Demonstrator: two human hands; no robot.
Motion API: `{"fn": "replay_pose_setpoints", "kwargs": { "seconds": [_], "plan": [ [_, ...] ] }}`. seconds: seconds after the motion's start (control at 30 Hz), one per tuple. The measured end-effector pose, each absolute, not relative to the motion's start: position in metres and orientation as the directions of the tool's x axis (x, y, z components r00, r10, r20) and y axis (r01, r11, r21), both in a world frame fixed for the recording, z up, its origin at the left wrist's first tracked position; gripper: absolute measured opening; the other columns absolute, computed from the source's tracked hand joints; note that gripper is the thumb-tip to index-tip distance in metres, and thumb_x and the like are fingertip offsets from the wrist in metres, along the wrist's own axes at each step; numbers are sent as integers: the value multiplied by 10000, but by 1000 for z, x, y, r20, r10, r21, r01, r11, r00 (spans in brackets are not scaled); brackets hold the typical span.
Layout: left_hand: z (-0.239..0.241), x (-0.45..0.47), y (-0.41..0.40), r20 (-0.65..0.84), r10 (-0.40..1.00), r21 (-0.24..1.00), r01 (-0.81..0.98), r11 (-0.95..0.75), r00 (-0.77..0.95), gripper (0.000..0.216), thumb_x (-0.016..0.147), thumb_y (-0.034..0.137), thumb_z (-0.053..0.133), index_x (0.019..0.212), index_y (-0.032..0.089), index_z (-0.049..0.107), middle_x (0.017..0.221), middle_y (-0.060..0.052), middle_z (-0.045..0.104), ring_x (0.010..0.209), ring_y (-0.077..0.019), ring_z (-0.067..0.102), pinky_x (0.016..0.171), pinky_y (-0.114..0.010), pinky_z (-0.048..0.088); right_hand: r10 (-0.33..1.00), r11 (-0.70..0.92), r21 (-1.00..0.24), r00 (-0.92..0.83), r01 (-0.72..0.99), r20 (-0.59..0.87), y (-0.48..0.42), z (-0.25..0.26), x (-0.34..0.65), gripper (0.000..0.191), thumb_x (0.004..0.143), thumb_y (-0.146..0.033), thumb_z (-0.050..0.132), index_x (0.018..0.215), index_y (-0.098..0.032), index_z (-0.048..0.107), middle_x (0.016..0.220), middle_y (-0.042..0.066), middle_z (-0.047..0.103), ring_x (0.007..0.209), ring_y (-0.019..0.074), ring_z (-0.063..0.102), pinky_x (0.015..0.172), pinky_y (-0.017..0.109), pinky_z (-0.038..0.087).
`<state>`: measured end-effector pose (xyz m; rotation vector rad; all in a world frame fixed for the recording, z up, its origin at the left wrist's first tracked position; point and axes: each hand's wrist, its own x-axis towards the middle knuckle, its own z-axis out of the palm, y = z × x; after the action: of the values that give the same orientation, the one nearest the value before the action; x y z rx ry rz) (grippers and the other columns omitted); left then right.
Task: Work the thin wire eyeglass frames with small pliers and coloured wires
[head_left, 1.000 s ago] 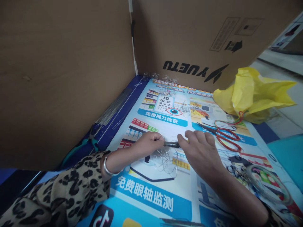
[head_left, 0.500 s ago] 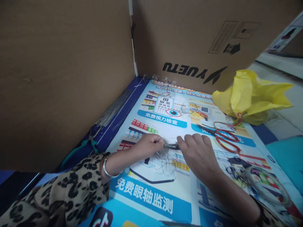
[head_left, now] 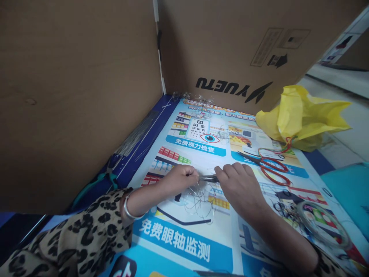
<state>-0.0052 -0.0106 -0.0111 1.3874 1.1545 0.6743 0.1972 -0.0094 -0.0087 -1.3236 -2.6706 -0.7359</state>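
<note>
My right hand (head_left: 240,186) is closed around a pair of pliers (head_left: 208,178), whose slim metal jaws point left. My left hand (head_left: 183,177) pinches thin wire (head_left: 198,206) right at the tip of those jaws. Loose loops of this wire hang below both hands, over the printed sheet (head_left: 215,163). Fingers hide the exact spot where jaws and wire meet. The plier handles are mostly covered by my right hand.
Red-handled scissors (head_left: 275,169) lie right of my hands, near a yellow bag (head_left: 300,115). A clear coil (head_left: 346,240) lies at lower right. Teal-handled pliers (head_left: 111,177) and straight wires (head_left: 140,132) are at left. Cardboard panels (head_left: 86,96) wall the left and back.
The view has shifted slightly. Both hands keep nearly the same hold, and the wire loops below them have moved a little. The pliers stay at my left fingertips.
</note>
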Motion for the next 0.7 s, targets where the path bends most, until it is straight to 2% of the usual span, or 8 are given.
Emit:
{"fn": "replay_pose_setpoints", "kwargs": {
  "seconds": [0.2,0.37,0.53,0.7],
  "plan": [
    [-11,-5,-10,-202,915,946,310,90,348,138,709,238,506,610,144,526,536,36,431,517,-81,379,495,-206,290,719,551,377,-652,745,239,-11,-3,197,228,817,-151,524,1026,-172,613,849,74,602,826,233,441,743,367,256],
    [-13,-5,-9,-192,923,948,306,87,334,142,709,244,504,614,143,532,539,36,445,526,-84,394,506,-206,304,701,535,427,-665,729,259,-13,1,197,237,822,-158,516,1038,-166,613,860,83,604,828,244,440,747,382,260],
    [-16,-4,-8,-224,923,957,252,147,312,162,702,288,522,627,144,528,548,35,470,525,-88,422,517,-208,322,727,480,480,-639,734,251,-17,6,192,240,808,-150,522,1028,-155,617,837,90,595,802,251,446,734,387,259],
    [-16,-2,-8,-256,925,959,194,207,280,171,684,310,539,624,151,521,552,36,474,519,-88,419,512,-210,313,770,434,480,-591,762,242,-18,4,187,208,797,-141,526,982,-149,620,797,90,577,762,246,448,687,374,248]
  ]
}}
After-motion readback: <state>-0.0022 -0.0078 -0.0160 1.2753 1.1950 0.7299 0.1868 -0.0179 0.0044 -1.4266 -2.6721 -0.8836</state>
